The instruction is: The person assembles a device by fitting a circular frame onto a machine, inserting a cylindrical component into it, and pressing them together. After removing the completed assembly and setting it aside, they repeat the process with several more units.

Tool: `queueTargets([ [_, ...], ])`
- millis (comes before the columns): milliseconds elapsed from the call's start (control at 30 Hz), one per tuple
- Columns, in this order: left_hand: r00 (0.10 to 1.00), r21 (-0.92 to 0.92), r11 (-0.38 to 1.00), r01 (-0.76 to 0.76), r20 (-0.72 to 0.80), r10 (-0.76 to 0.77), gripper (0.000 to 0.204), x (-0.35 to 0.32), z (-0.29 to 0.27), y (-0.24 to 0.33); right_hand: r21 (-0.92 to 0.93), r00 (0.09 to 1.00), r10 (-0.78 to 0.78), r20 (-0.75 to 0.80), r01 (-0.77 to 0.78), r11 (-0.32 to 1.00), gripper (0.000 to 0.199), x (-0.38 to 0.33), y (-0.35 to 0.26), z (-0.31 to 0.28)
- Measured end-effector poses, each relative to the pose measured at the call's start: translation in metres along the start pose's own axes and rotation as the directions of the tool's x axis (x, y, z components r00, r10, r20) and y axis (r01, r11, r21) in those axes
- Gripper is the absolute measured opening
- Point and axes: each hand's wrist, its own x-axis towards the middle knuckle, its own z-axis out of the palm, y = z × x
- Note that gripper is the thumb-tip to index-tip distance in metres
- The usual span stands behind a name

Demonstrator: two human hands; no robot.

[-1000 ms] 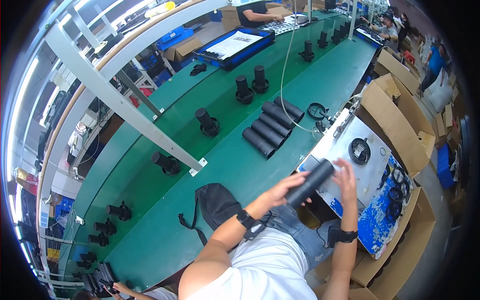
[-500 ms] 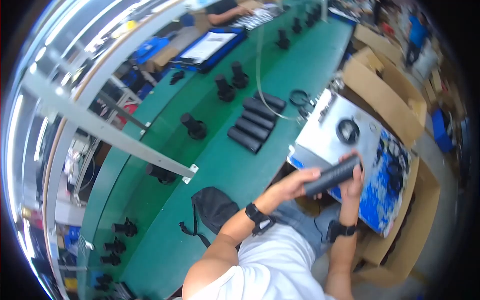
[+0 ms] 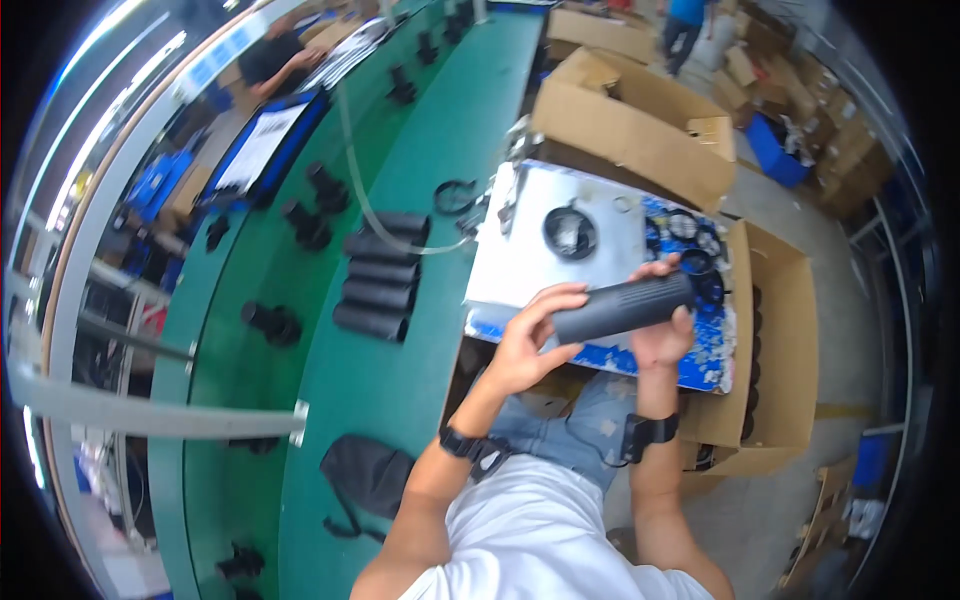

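A black tube (image 3: 622, 308) is held in front of the body by 2 hands, over the near edge of a side counter (image 3: 612, 358) with a worn blue surface. The tube is nearly level, its right end slightly raised; a ribbed band is seen toward that end. The left end is gripped by the left hand (image 3: 528, 342), fingers curved over the top and thumb set below. The right end is supported by the right hand (image 3: 660, 338), which is partly closed around it, thumb at the near side and fingertips at the far side. A black band (image 3: 460, 443) is worn on the left wrist.

A metal plate (image 3: 512, 268) is set on the side counter, and a black ring (image 3: 571, 234) is placed on it, beyond the tube. More black rings (image 3: 698, 262) are gathered on the blue part, near the right hand. An open cardboard box (image 3: 785, 345) is located just right of the side counter.

On the long green counter (image 3: 340, 400), to the left, a row of black tubes (image 3: 372, 320) is laid side by side. A thin hose (image 3: 440, 249) is draped across the row. A black bag (image 3: 365, 475) is placed nearer the body.
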Motion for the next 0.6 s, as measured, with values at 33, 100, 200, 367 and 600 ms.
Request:
queueTargets([
  [33, 0.999, 0.044, 0.998, -0.042, -0.001, 0.042, 0.058, -0.002, 0.000, -0.002, -0.007, 1.000, 0.013, -0.007, -0.013, 1.000, 0.069, -0.001, 0.004, 0.002],
  [100, 1.000, 0.013, 1.000, -0.015, -0.017, 0.016, 0.061, 0.000, 0.002, -0.003, 0.014, 0.998, -0.005, -0.063, 0.006, 1.000, 0.065, -0.001, 0.006, 0.007],
  [200, 0.961, -0.072, 0.962, 0.262, -0.077, -0.267, 0.053, 0.003, 0.007, 0.000, -0.018, 0.996, -0.059, -0.064, 0.058, 0.998, 0.062, 0.000, -0.002, 0.013],
  [367, 0.837, -0.425, 0.741, 0.521, 0.086, -0.540, 0.048, 0.010, 0.009, 0.000, -0.013, 0.984, -0.035, 0.175, 0.038, 0.999, 0.062, 0.000, -0.011, 0.005],
  [600, 0.993, 0.359, 0.933, -0.007, -0.110, 0.050, 0.056, 0.019, 0.020, -0.004, 0.045, 0.993, -0.111, -0.043, 0.113, 0.993, 0.060, 0.010, -0.007, 0.016],
])
